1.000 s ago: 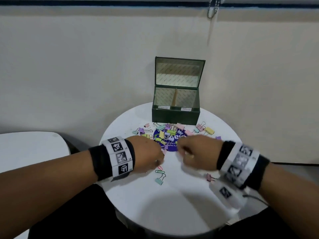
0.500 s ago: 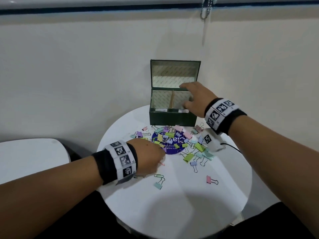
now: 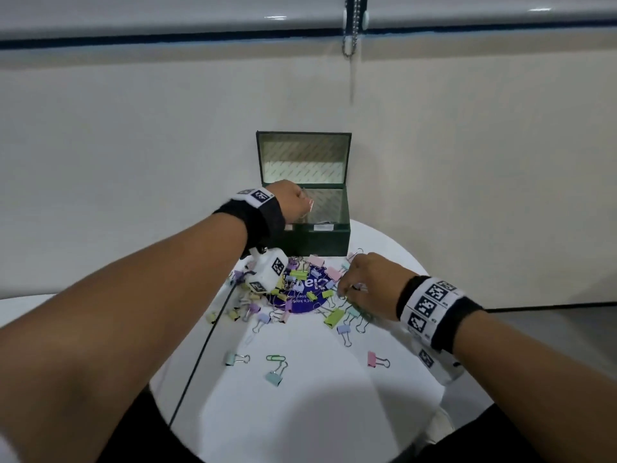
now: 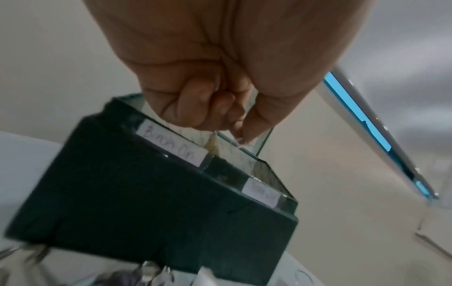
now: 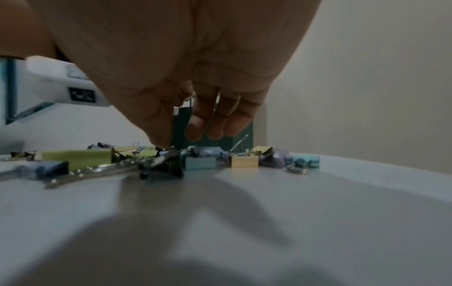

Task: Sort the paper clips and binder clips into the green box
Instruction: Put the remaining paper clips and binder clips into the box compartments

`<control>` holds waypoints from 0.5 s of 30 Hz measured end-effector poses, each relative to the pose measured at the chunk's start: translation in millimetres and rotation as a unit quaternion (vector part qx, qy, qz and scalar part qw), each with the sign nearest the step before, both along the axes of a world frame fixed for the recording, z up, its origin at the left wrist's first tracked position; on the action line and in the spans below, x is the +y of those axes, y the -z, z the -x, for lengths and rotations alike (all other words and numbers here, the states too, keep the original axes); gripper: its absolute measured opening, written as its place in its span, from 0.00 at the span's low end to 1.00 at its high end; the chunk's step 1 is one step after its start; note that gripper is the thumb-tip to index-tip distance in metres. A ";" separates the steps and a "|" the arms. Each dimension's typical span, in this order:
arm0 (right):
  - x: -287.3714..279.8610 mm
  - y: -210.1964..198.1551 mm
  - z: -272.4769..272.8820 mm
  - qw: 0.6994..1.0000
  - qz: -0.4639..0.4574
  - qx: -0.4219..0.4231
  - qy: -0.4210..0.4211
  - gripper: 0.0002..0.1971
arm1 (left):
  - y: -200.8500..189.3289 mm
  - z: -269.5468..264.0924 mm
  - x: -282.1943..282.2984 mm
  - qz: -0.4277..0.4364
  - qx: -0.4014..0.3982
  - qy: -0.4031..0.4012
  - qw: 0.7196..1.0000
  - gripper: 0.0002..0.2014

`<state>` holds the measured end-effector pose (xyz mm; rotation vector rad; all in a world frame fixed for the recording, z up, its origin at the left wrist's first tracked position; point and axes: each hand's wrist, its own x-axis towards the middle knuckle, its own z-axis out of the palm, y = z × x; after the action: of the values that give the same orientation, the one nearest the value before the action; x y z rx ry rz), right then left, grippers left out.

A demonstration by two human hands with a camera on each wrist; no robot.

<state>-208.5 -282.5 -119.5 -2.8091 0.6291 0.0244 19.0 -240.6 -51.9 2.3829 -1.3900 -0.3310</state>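
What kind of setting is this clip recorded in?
Probably an office or meeting room, though that is a guess: a small round white table against a plain wall, a window blind's bead chain above, and stationery, binder clips and a labelled green box.

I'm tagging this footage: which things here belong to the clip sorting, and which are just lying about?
Job:
green box
clip pile
green paper clip
pink binder clip
left hand over the box
right hand at the pile

Lying about:
purple disc
blind chain
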 end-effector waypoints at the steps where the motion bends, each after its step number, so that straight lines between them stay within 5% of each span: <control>1: -1.6 1.0 -0.7 1.000 -0.010 0.003 0.000 0.10 | 0.5 -0.1 -7.2 -0.008 -0.005 -0.009 1.000 0.18; 6: -9.5 5.0 -5.3 0.999 -0.024 0.027 0.026 0.12 | 1.4 6.6 -23.5 -0.046 -0.014 -0.041 0.998 0.23; 11: -10.8 3.2 -10.8 0.999 -0.025 0.018 0.035 0.10 | 1.8 19.4 -34.4 0.026 0.202 -0.099 0.974 0.14; 15: -9.8 3.7 -15.3 0.998 -0.016 0.010 0.052 0.10 | -1.8 21.7 -31.3 0.024 0.204 -0.094 0.974 0.14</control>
<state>-193.1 -292.3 -123.2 -2.7451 0.7705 0.0431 -2.7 -271.9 -50.1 2.2209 -0.9665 -0.6814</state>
